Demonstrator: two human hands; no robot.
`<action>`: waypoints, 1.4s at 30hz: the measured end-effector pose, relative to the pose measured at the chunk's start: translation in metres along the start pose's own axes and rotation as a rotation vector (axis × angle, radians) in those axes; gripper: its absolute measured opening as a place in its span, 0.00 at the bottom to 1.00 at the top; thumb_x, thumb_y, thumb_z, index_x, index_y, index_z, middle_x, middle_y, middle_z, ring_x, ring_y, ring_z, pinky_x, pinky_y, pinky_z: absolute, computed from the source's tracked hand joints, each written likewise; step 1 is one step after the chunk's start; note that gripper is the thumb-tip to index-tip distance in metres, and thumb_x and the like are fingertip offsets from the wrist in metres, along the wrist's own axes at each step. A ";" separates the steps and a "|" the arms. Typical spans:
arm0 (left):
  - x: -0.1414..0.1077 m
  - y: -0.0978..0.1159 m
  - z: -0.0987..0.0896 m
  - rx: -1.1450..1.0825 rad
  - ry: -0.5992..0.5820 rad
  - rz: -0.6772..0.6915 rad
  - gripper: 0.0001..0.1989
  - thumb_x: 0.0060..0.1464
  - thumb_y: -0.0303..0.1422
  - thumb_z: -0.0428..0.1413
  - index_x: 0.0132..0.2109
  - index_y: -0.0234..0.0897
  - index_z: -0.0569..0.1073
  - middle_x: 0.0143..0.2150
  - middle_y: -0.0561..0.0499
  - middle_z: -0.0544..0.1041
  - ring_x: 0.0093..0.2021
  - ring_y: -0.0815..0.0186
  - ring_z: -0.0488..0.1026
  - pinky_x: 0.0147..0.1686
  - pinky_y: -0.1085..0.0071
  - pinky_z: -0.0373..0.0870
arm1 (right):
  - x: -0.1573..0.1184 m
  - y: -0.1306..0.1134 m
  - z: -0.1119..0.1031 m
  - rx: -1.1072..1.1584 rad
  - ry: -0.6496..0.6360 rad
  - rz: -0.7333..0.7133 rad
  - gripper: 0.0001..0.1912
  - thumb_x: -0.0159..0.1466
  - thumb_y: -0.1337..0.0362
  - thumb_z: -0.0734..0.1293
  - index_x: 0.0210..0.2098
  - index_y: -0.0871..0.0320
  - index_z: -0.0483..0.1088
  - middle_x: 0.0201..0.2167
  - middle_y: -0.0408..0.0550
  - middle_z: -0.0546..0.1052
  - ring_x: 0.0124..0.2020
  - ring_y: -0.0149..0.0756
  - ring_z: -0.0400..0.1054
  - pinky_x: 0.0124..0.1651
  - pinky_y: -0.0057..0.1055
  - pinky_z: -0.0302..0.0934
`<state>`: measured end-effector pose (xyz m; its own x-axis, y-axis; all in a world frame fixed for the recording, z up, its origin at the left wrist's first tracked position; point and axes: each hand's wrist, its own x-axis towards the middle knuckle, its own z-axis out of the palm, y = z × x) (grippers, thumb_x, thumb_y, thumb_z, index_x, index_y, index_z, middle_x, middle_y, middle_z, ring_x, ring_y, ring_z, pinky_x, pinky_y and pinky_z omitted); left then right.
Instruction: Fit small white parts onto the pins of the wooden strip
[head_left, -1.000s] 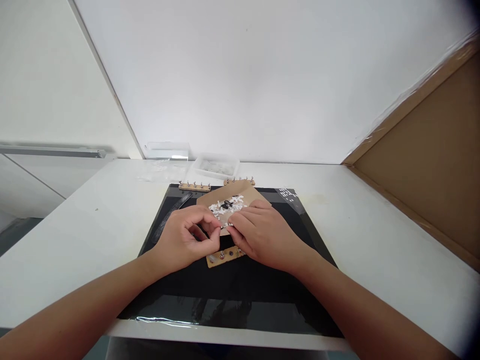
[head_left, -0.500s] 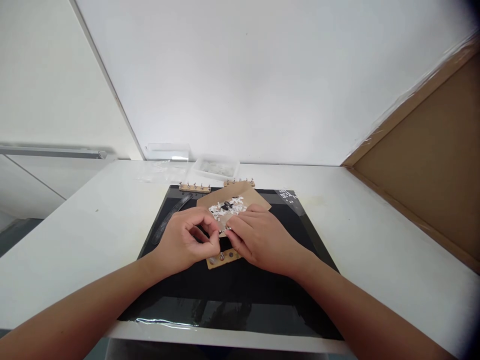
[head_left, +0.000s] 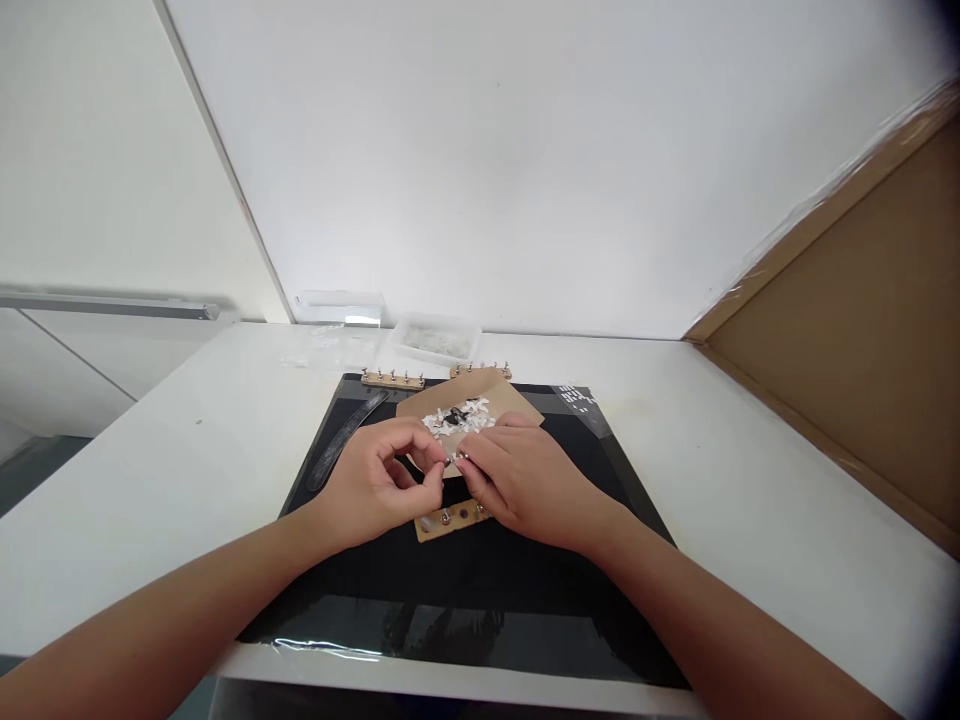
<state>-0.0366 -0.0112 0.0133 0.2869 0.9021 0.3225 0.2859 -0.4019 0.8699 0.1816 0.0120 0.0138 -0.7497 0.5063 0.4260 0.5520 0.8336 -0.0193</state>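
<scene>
Small shiny metal piece (head_left: 455, 458) being held between fingertips of both hands, over near edge of brown paper sheet (head_left: 517, 408) bearing loose white chips (head_left: 478, 408). Left hand (head_left: 358, 488) pinching one end, thumb against forefinger; right hand (head_left: 531, 475) pinching other end, fingers partly hiding it. Pale wooden strip with metal pegs (head_left: 430, 528) lying just nearer, on flat glossy black mat (head_left: 450, 580). Piece probably being light, stiff, slick, easier to drop than break; ends seeming best for fingertip hold. Exact shape too small to tell.
</scene>
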 end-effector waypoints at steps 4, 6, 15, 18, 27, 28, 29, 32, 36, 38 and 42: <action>0.002 0.002 0.001 0.024 -0.007 -0.022 0.01 0.49 0.26 0.60 0.32 0.34 0.75 0.32 0.50 0.78 0.29 0.69 0.76 0.21 0.80 0.70 | 0.000 -0.001 0.000 -0.014 -0.002 -0.012 0.16 0.77 0.63 0.56 0.33 0.57 0.66 0.26 0.42 0.72 0.27 0.35 0.60 0.39 0.35 0.47; 0.002 0.003 0.001 0.041 -0.017 -0.032 0.01 0.49 0.27 0.60 0.32 0.34 0.76 0.32 0.50 0.78 0.30 0.68 0.76 0.22 0.80 0.71 | 0.000 0.000 0.000 -0.023 0.014 -0.019 0.16 0.77 0.63 0.56 0.33 0.57 0.66 0.26 0.42 0.72 0.27 0.35 0.60 0.39 0.35 0.47; 0.003 0.000 -0.002 0.116 -0.036 0.019 0.00 0.50 0.26 0.59 0.32 0.34 0.75 0.32 0.50 0.79 0.30 0.70 0.74 0.23 0.81 0.73 | -0.002 0.000 0.000 -0.053 0.038 -0.031 0.18 0.78 0.63 0.56 0.32 0.57 0.67 0.25 0.42 0.72 0.27 0.34 0.60 0.39 0.35 0.46; 0.003 -0.002 -0.002 0.123 -0.034 0.023 0.01 0.49 0.26 0.59 0.32 0.34 0.75 0.32 0.51 0.79 0.31 0.70 0.74 0.24 0.81 0.73 | -0.002 0.001 0.002 -0.046 0.020 -0.027 0.17 0.78 0.63 0.56 0.32 0.57 0.67 0.26 0.43 0.73 0.27 0.35 0.60 0.39 0.35 0.46; 0.001 -0.002 -0.002 0.078 -0.038 -0.012 0.02 0.50 0.26 0.59 0.34 0.35 0.76 0.34 0.50 0.79 0.32 0.69 0.74 0.22 0.81 0.71 | 0.001 0.001 0.000 -0.041 0.006 -0.010 0.17 0.78 0.63 0.56 0.33 0.57 0.67 0.26 0.42 0.73 0.27 0.35 0.60 0.39 0.35 0.47; 0.001 -0.002 -0.003 0.077 -0.042 -0.009 0.03 0.50 0.26 0.59 0.34 0.35 0.77 0.34 0.50 0.79 0.32 0.68 0.74 0.22 0.81 0.71 | 0.001 0.001 0.000 -0.048 0.006 -0.012 0.17 0.78 0.63 0.56 0.32 0.57 0.67 0.26 0.42 0.73 0.27 0.35 0.60 0.40 0.36 0.47; 0.001 -0.002 -0.003 0.078 -0.044 -0.005 0.03 0.50 0.26 0.59 0.34 0.35 0.77 0.34 0.50 0.79 0.32 0.68 0.74 0.22 0.81 0.71 | 0.000 0.001 0.000 -0.055 0.005 -0.017 0.17 0.78 0.63 0.56 0.32 0.57 0.67 0.26 0.42 0.73 0.27 0.35 0.60 0.40 0.36 0.47; 0.002 -0.003 -0.003 0.079 -0.042 0.004 0.02 0.49 0.25 0.59 0.33 0.35 0.76 0.33 0.50 0.79 0.31 0.69 0.74 0.22 0.81 0.72 | 0.000 0.001 0.000 -0.066 0.011 -0.034 0.18 0.78 0.63 0.56 0.32 0.57 0.67 0.26 0.42 0.73 0.27 0.35 0.61 0.39 0.36 0.47; 0.003 -0.002 -0.002 0.081 -0.049 0.013 0.03 0.48 0.25 0.59 0.32 0.35 0.76 0.33 0.50 0.79 0.32 0.68 0.75 0.23 0.80 0.73 | 0.000 0.000 0.000 -0.077 0.027 -0.054 0.17 0.78 0.64 0.57 0.32 0.57 0.67 0.26 0.42 0.73 0.28 0.35 0.61 0.40 0.36 0.46; 0.003 -0.001 -0.003 0.083 -0.058 0.021 0.03 0.48 0.24 0.59 0.32 0.35 0.75 0.32 0.50 0.79 0.31 0.68 0.75 0.24 0.80 0.73 | 0.000 0.001 0.000 -0.081 0.035 -0.059 0.17 0.77 0.64 0.57 0.32 0.57 0.67 0.26 0.42 0.73 0.28 0.34 0.61 0.39 0.36 0.46; 0.004 -0.001 -0.003 0.087 -0.080 0.037 0.04 0.48 0.23 0.58 0.31 0.35 0.74 0.32 0.51 0.79 0.31 0.69 0.74 0.25 0.80 0.73 | -0.001 0.000 0.000 -0.093 0.042 -0.066 0.17 0.77 0.64 0.58 0.32 0.57 0.67 0.25 0.42 0.73 0.27 0.34 0.61 0.39 0.36 0.46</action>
<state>-0.0389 -0.0068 0.0145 0.3696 0.8723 0.3203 0.3508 -0.4502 0.8211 0.1824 0.0120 0.0135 -0.7705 0.4401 0.4611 0.5352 0.8396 0.0930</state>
